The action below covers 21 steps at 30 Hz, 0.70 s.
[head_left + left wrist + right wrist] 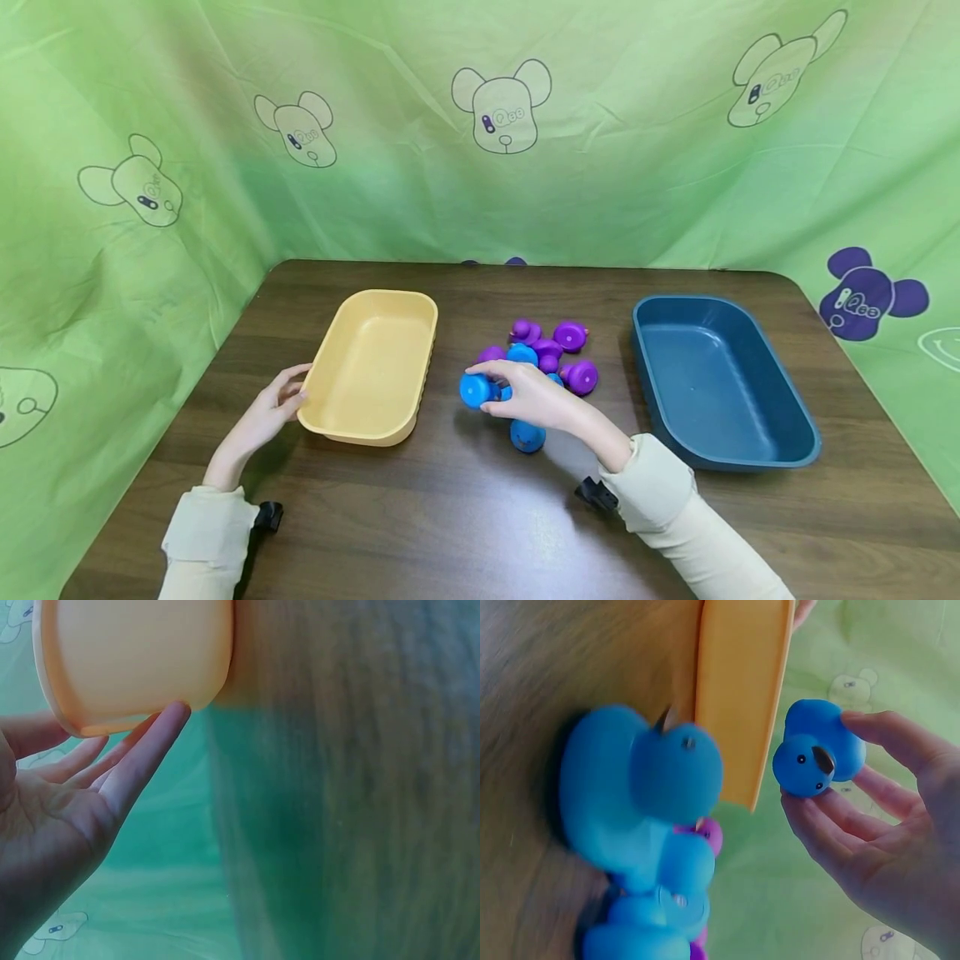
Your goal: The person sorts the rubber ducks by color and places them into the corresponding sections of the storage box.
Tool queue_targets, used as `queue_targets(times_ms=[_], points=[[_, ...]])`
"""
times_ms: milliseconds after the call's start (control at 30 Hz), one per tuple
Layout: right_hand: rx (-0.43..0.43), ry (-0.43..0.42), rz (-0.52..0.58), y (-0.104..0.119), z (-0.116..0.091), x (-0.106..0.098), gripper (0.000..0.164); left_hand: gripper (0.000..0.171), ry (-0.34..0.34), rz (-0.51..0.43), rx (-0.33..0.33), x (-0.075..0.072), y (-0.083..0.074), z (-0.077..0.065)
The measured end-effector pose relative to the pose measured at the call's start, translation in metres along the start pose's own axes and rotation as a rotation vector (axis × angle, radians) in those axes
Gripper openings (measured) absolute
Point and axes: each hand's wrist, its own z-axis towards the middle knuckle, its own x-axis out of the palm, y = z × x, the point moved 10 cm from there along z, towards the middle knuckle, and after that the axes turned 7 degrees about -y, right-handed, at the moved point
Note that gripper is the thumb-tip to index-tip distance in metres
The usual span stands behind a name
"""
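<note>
My right hand [528, 396] holds a blue rubber duck [810, 746] between thumb and fingertips, raised off the table. Under and beside that hand lies a cluster of blue and purple rubber ducks, among them a blue duck [527, 436] nearest me and a purple duck [580, 377] on the right. A large blue duck [604, 787] shows close up in the right wrist view. At the left, my left hand [262, 417] touches the outer side of a yellow basin [367, 367], its fingers fairly straight along the wall. The basin holds nothing.
A dark blue basin [720, 383] stands on the right of the brown wooden table [420, 525], also with nothing in it. Green cloth [390, 192] with printed mouse-like heads hangs behind the table and along its sides.
</note>
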Motion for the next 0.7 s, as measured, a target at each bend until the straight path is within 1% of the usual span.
queue_targets(times_ms=[200, 400, 600, 700], points=[[-0.024, -0.008, 0.017, 0.01, 0.008, 0.011, 0.045, 0.042, 0.058, -0.047, 0.006, 0.003, -0.001, 0.003], [-0.054, -0.014, 0.019, 0.02, 0.016, 0.02, 0.045, 0.047, 0.091, -0.033, -0.041, 0.002, 0.002, 0.004], [-0.059, -0.02, 0.014, 0.025, 0.024, 0.029, 0.044, 0.05, 0.122, -0.038, -0.055, 0.002, 0.004, 0.005], [-0.066, -0.024, 0.009, 0.027, 0.027, 0.033, 0.044, 0.052, 0.131, -0.018, -0.072, 0.002, 0.006, 0.006]])
